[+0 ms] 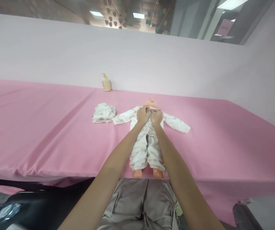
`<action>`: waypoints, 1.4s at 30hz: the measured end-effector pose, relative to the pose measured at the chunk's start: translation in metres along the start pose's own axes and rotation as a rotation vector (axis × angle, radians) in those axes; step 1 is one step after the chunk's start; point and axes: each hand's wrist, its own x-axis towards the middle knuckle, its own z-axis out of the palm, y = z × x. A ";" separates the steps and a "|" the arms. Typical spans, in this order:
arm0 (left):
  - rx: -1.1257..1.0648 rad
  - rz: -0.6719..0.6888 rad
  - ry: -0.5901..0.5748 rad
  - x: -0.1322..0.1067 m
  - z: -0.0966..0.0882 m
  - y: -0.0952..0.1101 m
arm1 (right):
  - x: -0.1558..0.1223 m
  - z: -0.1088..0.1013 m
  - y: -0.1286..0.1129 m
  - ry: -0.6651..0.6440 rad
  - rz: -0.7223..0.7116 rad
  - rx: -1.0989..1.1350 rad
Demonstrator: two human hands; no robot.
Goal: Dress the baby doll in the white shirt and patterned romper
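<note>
A baby doll (152, 103) lies on its back on the pink tablecloth (56, 127), head away from me, dressed in a white printed romper (142, 150). Its bare feet reach the table's near edge. My left hand (142, 115) and my right hand (156, 117) meet at the doll's chest, just below the neck. Both have their fingers pinched closed on the romper's front opening. The sleeves lie spread out to both sides.
A folded white garment (103, 113) lies left of the doll. A cream pump bottle (106, 82) stands at the back against the pale wall. A dark chair (39, 204) sits at lower left below the table edge.
</note>
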 end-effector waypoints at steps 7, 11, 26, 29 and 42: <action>-0.059 -0.008 0.010 -0.002 0.001 -0.002 | -0.004 -0.001 0.006 -0.018 -0.124 0.051; -0.079 -0.033 0.022 -0.002 0.001 -0.004 | -0.010 -0.003 0.004 -0.048 -0.189 -0.036; -0.396 0.010 -0.040 -0.021 -0.015 -0.006 | -0.035 -0.007 -0.001 0.051 -0.316 -0.055; -0.319 0.082 -0.018 -0.032 -0.021 -0.011 | -0.042 -0.009 -0.001 0.021 -0.368 -0.042; -0.173 0.164 0.033 -0.040 -0.028 -0.009 | -0.043 -0.021 0.001 0.032 -0.383 0.159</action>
